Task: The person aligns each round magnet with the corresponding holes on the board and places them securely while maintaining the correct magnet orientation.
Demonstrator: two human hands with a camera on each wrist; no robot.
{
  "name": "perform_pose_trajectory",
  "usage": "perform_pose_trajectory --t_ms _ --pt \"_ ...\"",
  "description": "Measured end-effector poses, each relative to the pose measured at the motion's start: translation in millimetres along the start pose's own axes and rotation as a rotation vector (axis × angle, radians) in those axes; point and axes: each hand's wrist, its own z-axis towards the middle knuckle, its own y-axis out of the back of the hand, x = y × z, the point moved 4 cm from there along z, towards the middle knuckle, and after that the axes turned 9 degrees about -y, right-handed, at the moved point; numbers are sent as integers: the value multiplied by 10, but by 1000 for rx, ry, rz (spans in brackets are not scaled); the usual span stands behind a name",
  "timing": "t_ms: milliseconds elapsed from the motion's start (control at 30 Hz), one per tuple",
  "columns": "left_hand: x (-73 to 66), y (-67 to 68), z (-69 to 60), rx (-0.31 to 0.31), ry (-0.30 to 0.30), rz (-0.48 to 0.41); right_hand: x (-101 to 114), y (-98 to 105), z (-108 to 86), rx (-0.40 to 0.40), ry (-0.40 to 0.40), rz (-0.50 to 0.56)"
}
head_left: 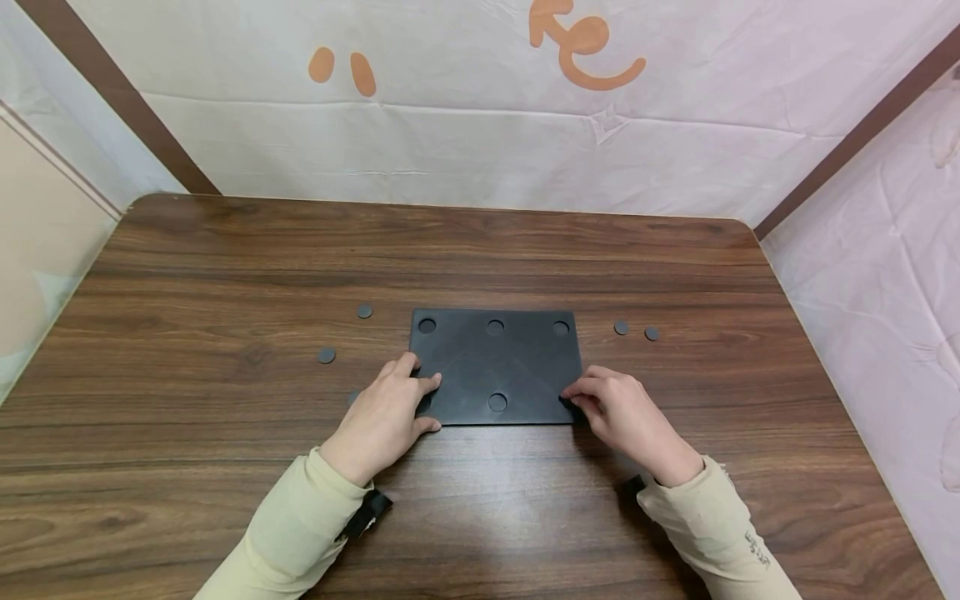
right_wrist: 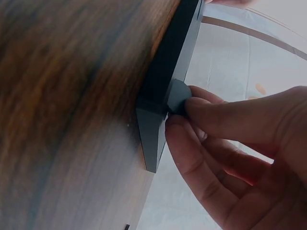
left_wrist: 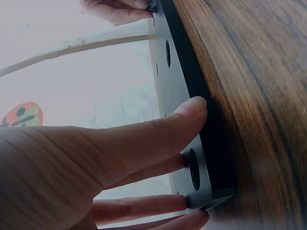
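A flat black rectangular board [head_left: 517,358] with two rows of round recesses lies on the table. My left hand [head_left: 382,417] steadies its front left corner, the thumb [left_wrist: 192,108] along the front edge and other fingers on the top and left side. At the front right corner, my right hand [head_left: 621,410] pinches a small dark disc [right_wrist: 179,97] between thumb and fingers. The disc is tilted on edge at the board's surface. The front right recess is hidden by this hand in the head view.
Left of the board lie two loose grey discs [head_left: 364,311], with another partly hidden by the left hand. Two more discs [head_left: 621,328] lie to the right. The wooden table [head_left: 225,275] ends at a pale fabric wall [head_left: 450,150].
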Motion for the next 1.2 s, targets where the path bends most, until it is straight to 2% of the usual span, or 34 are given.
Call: perform_pose_trajectory --t_ms 333,700,1200 --pt "-1 0 -2 -3 3 -2 -14 2 0 7 -26 8" --pt "-7 -1 -3 -6 1 0 -11 -24 13 0 -10 -4" --pt "-5 -8 3 -13 -2 0 -20 -17 29 31 -62 -12"
